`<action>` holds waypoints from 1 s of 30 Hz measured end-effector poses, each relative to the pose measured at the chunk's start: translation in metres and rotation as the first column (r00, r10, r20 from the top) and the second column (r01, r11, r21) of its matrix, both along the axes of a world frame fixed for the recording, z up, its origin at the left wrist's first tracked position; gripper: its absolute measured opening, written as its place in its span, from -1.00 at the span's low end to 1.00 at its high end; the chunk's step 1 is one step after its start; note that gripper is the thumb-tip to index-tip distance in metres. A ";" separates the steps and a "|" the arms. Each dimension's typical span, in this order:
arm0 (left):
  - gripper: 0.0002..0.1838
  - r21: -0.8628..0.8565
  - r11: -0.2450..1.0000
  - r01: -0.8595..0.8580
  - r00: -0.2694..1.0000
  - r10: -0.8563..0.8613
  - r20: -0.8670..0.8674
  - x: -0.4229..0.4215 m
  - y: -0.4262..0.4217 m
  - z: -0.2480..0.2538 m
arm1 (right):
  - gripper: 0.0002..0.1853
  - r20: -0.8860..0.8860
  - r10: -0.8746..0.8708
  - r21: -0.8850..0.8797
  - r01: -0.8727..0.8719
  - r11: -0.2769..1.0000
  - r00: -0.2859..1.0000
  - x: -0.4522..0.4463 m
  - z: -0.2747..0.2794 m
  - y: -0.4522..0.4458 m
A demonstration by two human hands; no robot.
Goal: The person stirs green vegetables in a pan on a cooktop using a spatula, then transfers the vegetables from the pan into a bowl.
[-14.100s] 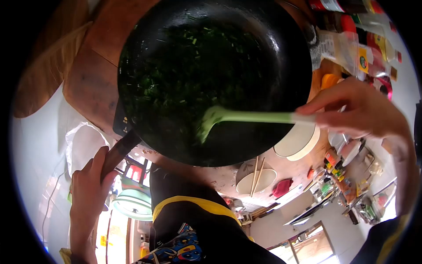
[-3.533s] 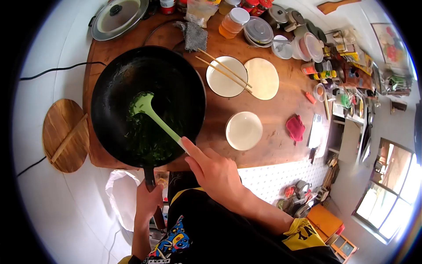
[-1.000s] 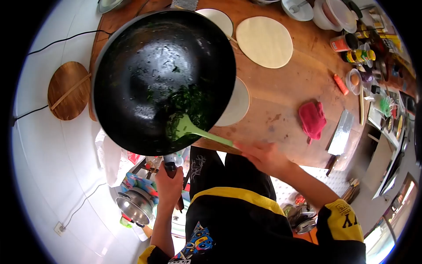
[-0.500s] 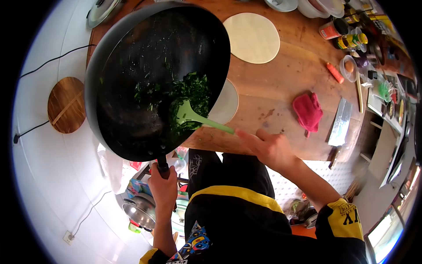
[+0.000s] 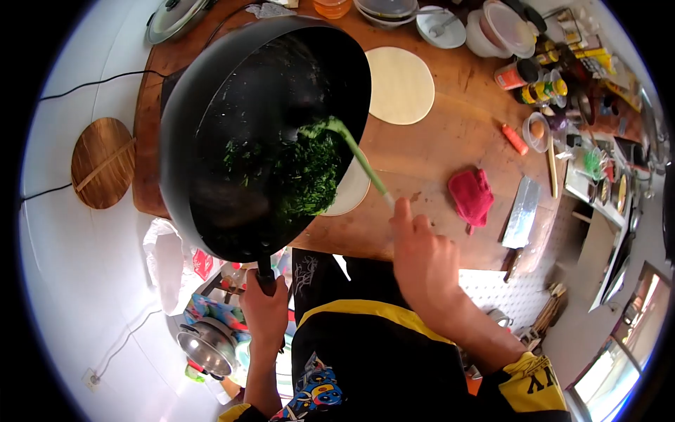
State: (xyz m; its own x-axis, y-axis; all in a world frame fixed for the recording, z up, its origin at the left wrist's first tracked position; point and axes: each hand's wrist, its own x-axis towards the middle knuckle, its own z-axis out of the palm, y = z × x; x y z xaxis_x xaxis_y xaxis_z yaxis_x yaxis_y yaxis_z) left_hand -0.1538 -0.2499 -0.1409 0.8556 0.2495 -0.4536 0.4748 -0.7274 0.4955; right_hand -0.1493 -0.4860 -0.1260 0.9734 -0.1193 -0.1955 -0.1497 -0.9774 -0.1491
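Observation:
My left hand is closed round the black handle of a large wok, which is tilted above the table toward the right. Chopped dark green leaves are gathered at its lower right side. A light green spatula reaches into the wok, its head at the upper edge of the leaves. My right hand grips the end of that spatula's handle. Under the wok's right rim a pale round disc partly shows, resting on the table; the wok hides the rest of it.
On the wooden table lie a round board, a red cloth, a cleaver and a carrot piece. Bowls and jars stand along the far right. A wooden lid is at the left.
The spatula head has moved up, away from the handle side of the wok, and its handle is steeper. My right hand is lower in view. The leaves now sit more bunched at the right.

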 end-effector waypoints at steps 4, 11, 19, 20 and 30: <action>-0.75 0.011 1.000 0.000 1.000 0.000 -0.030 -0.001 -0.002 -0.002 | -0.49 -0.211 0.099 -0.099 -0.122 0.988 0.973 0.014 0.013 0.012; -0.75 0.003 0.999 -0.035 0.999 0.035 0.018 -0.001 0.006 -0.018 | -0.54 0.155 0.140 0.293 -0.181 0.939 0.978 0.027 -0.018 -0.023; -0.76 0.100 0.994 0.039 0.993 -0.051 0.111 0.000 0.013 -0.028 | -0.57 0.169 -0.047 0.441 -0.033 0.897 0.984 -0.010 -0.050 -0.012; -0.76 0.111 0.993 0.047 0.993 -0.059 0.103 0.001 0.015 -0.027 | -0.57 0.167 -0.061 0.438 -0.018 0.899 0.984 -0.014 -0.050 -0.011; -0.66 0.175 0.975 0.137 0.988 -0.148 0.052 0.004 0.018 -0.023 | -0.57 0.170 -0.174 0.455 0.079 0.887 0.970 -0.032 -0.049 -0.005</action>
State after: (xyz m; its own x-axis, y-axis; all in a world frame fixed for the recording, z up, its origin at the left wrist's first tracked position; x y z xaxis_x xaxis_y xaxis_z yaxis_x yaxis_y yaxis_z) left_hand -0.1500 -0.2315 -0.1641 0.9141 0.1917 -0.3574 0.3310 -0.8618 0.3843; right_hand -0.1817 -0.4910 -0.1754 0.9797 -0.1915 -0.0598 -0.1885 -0.7769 -0.6008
